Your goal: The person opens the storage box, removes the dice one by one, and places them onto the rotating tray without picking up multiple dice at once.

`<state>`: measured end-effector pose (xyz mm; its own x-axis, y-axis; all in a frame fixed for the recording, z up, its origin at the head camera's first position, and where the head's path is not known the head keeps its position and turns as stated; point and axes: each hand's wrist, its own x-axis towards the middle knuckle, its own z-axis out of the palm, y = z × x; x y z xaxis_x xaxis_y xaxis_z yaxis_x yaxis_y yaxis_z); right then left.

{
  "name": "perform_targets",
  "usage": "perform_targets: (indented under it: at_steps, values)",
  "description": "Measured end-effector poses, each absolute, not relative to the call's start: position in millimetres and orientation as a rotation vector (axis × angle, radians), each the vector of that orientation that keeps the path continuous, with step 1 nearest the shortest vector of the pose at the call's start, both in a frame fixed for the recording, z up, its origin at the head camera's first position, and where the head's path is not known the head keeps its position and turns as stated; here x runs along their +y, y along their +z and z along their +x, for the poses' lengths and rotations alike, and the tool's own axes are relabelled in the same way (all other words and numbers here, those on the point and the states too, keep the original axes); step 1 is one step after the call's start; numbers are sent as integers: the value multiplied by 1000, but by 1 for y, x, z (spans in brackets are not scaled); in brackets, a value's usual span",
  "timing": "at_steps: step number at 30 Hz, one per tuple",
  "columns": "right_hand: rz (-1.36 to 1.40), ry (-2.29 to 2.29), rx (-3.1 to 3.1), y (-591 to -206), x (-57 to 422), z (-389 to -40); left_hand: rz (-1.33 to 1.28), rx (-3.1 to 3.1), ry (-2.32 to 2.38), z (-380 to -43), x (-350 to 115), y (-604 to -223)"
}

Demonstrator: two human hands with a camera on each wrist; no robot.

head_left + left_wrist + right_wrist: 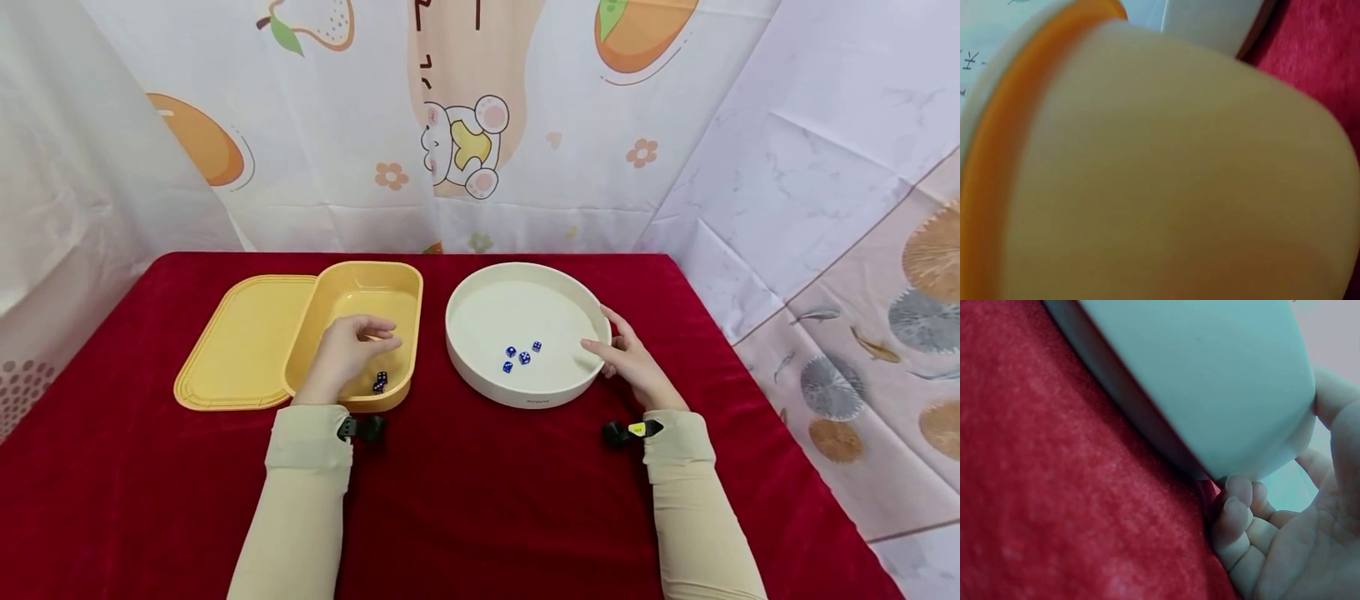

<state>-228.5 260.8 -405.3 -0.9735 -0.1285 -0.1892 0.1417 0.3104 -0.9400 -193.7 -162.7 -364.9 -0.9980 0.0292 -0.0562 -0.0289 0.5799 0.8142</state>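
Observation:
My left hand [348,350] hovers inside the yellow box [417,333], fingers loosely bent and thumb beneath them. Nothing shows between its fingertips. Below it, dark blue dice [380,382] lie close together near the box's right wall. At the right, my right hand [633,362] grips the rim of the round white tray [487,382], thumb over the edge and fingers outside. Several blue dice [524,358] lie spread on the tray's floor. In the right wrist view, bent fingers touch the tray's underside. The box wall [1179,156] fills the left wrist view and hides the left hand.
A yellow lid [243,342] lies flat left of the box, its right edge beside or under it. Red cloth [495,500] covers the table. A printed curtain [337,167] hangs behind the table, with more curtains at both sides.

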Motion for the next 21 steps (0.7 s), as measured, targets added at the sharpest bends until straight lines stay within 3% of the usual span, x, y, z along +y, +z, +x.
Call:
perform_targets:
  at_steps: [21]
  values:
    - [-3, -1733, 2358, -405, 261, -227, 15, 2492, 1349, -194, -173, -370]
